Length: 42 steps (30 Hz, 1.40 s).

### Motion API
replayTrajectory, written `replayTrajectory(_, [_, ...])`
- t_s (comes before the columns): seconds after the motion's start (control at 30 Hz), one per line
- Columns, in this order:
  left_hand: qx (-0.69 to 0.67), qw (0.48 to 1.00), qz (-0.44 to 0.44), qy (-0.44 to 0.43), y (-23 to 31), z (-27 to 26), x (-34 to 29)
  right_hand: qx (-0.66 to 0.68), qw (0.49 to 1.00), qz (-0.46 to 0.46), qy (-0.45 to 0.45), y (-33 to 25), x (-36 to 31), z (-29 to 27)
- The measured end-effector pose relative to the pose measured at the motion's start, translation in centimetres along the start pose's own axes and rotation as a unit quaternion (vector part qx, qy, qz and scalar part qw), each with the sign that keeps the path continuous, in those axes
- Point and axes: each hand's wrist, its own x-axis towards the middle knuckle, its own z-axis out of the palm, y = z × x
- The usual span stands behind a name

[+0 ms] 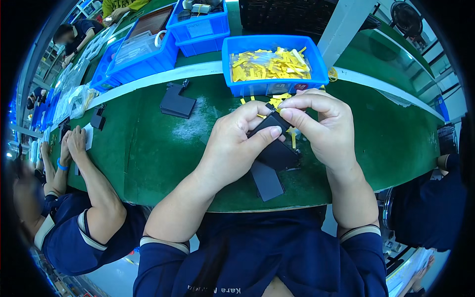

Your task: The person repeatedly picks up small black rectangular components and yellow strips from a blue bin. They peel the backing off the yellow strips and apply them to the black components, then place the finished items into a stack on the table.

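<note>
My left hand (225, 143) holds a flat black rectangular plastic part (265, 123), thumb on its top face and fingers around its far side. At the far end of that part, thumb and index finger of my right hand (330, 123) are pinched together by a small black tip. Whatever lies between them is too small to make out. Below the held part, more black parts (267, 181) rest on the green table. Loose yellow strips (294, 140) lie around and behind my fingers.
A blue bin (257, 90) full of yellow strips stands just beyond my hands. Further left are another black part (177, 102) and blue bins (143, 67) with trays. A co-worker's hands (74, 143) work at the left. A white post (341, 29) rises behind the bin.
</note>
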Motion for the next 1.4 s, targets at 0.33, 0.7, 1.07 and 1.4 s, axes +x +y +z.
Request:
replayTrajectory(0.33, [0.053,0.998,0.025,0.007,0.1,0.3,-0.2,-0.107,0.99,-0.089,0.024,-0.1,0.0,0.6])
replayTrajectory(0.7, [0.151,0.982,0.114,0.028,0.8,-0.1,-0.4,-0.057,0.996,-0.065,-0.001,0.1,0.0,-0.1])
replayTrajectory(1.07, [0.047,0.997,0.045,0.042,0.0,-0.5,0.0,-0.25,0.929,-0.273,0.008,-0.5,0.5,-0.9])
replayTrajectory(1.4, [-0.033,0.998,-0.018,-0.055,0.7,-1.7,0.1,-0.204,0.949,-0.236,0.042,-0.2,1.1,-1.7])
